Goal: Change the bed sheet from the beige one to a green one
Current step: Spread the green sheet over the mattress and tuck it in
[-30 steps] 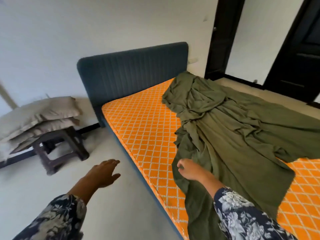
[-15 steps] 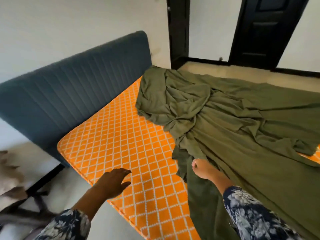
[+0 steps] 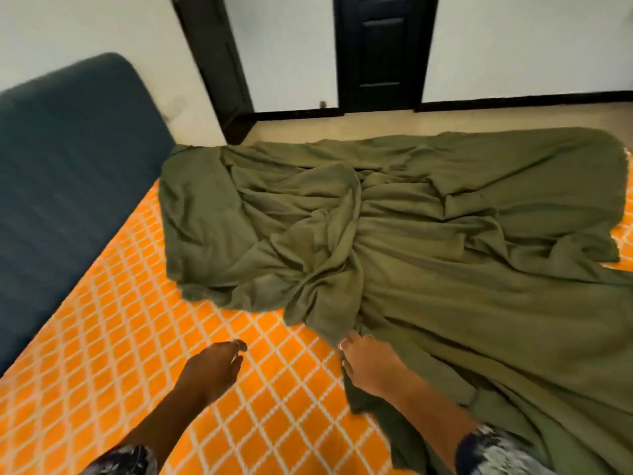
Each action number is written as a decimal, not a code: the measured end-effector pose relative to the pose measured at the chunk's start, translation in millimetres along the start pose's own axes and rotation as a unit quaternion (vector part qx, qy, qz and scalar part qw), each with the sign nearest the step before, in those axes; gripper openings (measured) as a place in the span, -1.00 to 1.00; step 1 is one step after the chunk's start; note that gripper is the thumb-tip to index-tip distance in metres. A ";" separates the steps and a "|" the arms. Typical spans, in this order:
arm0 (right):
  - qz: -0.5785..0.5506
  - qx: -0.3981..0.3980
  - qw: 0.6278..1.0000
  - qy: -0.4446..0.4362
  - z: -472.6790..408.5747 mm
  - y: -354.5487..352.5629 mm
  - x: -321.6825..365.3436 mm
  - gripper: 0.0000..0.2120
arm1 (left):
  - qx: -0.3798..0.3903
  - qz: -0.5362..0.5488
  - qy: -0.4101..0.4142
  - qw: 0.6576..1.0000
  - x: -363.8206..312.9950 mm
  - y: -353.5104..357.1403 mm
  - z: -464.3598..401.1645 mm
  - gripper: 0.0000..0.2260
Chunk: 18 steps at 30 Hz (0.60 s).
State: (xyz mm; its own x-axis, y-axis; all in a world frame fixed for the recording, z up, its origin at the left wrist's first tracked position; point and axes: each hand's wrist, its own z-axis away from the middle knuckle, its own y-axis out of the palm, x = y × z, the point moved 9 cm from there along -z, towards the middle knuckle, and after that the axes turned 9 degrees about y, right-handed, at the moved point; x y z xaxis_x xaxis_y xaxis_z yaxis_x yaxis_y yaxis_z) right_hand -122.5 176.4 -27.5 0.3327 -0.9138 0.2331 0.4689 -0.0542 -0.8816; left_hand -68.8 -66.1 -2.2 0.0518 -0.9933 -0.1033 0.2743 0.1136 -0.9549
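Observation:
A crumpled green sheet lies bunched across the right and far part of an orange mattress with a white diamond pattern. My right hand grips the sheet's near left edge, fingers curled into the cloth. My left hand hovers over the bare mattress a little to the left, fingers loosely curled and holding nothing. No beige sheet is in view.
A dark blue padded headboard stands along the left. Beyond the bed's far side are beige floor, white walls and a black door with a black frame.
The view has swung right and closer over the bed; the stool with pillows has left the frame. My left hand moved from beside the bed to over the mattress. My right hand keeps hold of the sheet.

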 end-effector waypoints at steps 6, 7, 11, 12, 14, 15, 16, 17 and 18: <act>0.033 -0.045 0.987 0.152 -106.4 9.5 -9.0 -0.50 | -0.100 0.068 0.025 0.992 60.9 31.0 -153.2 -0.72; 0.031 -0.045 0.983 0.175 -117.6 15.7 -13.3 -0.44 | -0.098 0.098 0.038 0.990 64.7 42.1 -174.3 -0.64; 0.046 -0.033 0.968 0.245 -145.4 42.4 -34.0 -0.29 | -0.062 0.163 0.058 0.983 62.3 83.0 -237.0 -0.30; 0.043 -0.034 0.966 0.254 -150.7 47.1 -38.5 -0.29 | -0.051 0.165 0.060 0.983 60.8 91.7 -249.8 -0.23; 0.040 -0.037 0.965 0.255 -161.0 55.7 -45.0 -0.36 | -0.024 0.164 0.045 0.985 64.8 110.5 -273.5 -0.14; 0.037 -0.039 0.966 0.251 -165.2 58.9 -47.3 -0.44 | -0.007 0.155 0.032 0.987 68.6 119.6 -283.5 -0.14; 0.037 -0.042 0.969 0.241 -168.1 60.3 -47.0 -0.52 | 0.020 0.137 0.022 0.990 72.5 129.3 -291.8 -0.17; 0.043 -0.050 0.972 0.226 -170.0 59.4 -45.6 -0.58 | 0.048 0.104 0.015 0.993 75.6 136.1 -297.1 -0.24; 0.049 -0.053 0.975 0.209 -170.1 57.8 -44.1 -0.62 | 0.073 0.062 0.014 0.995 76.5 139.4 -299.6 -0.34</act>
State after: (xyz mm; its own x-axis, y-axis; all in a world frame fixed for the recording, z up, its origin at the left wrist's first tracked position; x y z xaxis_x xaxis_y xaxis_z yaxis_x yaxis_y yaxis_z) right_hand -249.2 145.0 -158.5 -0.0010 -0.9997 -0.0235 0.3570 0.0216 -0.9339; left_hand -314.2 -132.6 -226.5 0.0670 -0.9713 -0.2281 0.4038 0.2354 -0.8840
